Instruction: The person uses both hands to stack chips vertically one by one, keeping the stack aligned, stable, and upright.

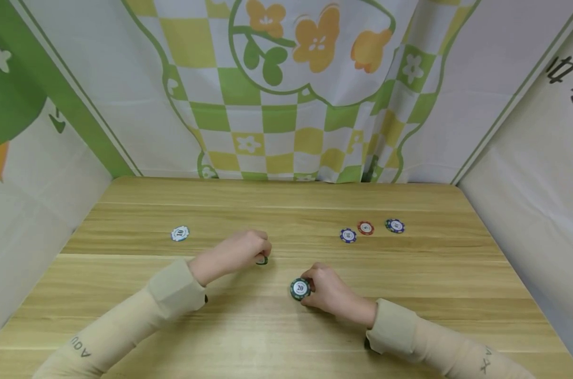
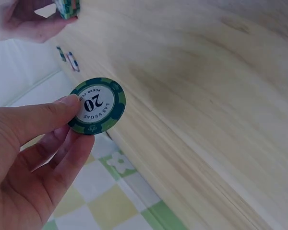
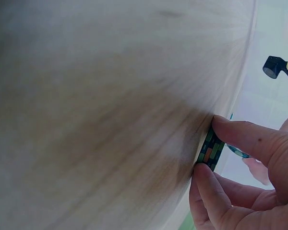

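Observation:
My left hand (image 1: 241, 251) pinches a green poker chip (image 2: 105, 112) between thumb and fingers; its white centre reads 20 in the left wrist view. That chip is held above the wooden table, left of my right hand (image 1: 333, 292). With thumb and fingers at opposite edges, the right hand grips a short stack of green poker chips (image 1: 300, 288), the top one marked 20. Seen from the side in the right wrist view, the stack (image 3: 212, 148) shows several layers, with an orange patch on its edge, and sits at the table surface.
A white chip (image 1: 180, 233) marked 10 lies on the table (image 1: 210, 337) at the left. Towards the back right lie a blue chip (image 1: 348, 235), a red chip (image 1: 365, 228) and another dark-blue chip (image 1: 395, 226). A patterned curtain (image 1: 305, 121) hangs behind the table's far edge.

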A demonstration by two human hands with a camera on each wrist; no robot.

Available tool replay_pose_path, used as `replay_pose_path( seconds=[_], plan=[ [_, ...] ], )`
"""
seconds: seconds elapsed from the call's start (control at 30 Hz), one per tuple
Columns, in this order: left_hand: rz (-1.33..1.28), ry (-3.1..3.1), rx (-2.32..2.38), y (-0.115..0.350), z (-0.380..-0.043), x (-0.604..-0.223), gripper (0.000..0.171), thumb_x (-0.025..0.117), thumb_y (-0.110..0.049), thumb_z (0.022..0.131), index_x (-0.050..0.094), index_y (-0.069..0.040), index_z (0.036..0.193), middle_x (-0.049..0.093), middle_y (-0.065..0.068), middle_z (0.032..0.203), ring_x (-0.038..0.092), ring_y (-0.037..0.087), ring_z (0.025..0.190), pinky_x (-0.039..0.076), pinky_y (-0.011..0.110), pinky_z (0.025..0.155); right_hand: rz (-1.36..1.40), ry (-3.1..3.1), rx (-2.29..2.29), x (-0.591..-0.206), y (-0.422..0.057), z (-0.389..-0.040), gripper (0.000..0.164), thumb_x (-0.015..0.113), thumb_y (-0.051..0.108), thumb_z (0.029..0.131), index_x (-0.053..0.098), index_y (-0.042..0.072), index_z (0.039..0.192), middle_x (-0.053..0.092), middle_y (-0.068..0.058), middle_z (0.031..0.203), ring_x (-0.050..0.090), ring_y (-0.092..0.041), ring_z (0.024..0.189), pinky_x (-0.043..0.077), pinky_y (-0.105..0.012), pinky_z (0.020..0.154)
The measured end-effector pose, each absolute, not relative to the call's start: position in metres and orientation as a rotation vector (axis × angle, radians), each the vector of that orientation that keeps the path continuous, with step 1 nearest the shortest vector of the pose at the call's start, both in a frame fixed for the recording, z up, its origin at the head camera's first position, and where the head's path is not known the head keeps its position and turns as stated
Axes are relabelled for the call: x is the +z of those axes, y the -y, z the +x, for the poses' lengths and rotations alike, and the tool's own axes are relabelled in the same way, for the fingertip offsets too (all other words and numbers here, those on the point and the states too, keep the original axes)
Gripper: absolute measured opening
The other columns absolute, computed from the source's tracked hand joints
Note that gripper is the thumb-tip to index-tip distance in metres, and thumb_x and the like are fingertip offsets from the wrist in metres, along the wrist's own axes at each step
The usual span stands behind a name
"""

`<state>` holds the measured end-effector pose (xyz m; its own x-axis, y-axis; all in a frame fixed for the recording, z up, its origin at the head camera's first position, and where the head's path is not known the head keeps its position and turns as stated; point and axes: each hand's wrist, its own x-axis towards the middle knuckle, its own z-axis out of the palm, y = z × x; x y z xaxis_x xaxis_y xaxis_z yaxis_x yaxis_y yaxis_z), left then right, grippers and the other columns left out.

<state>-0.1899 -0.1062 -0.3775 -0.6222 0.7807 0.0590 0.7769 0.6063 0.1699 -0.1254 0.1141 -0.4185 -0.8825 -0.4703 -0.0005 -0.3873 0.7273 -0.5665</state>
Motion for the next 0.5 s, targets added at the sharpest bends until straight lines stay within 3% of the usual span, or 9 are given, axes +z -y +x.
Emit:
replay_pose_path(
  seconds=[0.5],
  plan=[
    [1.326,-2.647,0.539,0.0954,-0.1828,-0.372,0.006,0.069,-0.006,0.077,0.065,-0.009,0.076,0.056,-0.004,0.073,0.051,0.006,0.067,0.044,0.019,0.06,-0.691,-2.784,-0.854,-0.4184,-0.1145,-0.1259,0.039,0.08,0.007,0.061,0.064,-0.007,0.095,0.05,-0.004,0.077,0.045,-0.01,0.065,0.04,-0.019,0.055]
  ],
)
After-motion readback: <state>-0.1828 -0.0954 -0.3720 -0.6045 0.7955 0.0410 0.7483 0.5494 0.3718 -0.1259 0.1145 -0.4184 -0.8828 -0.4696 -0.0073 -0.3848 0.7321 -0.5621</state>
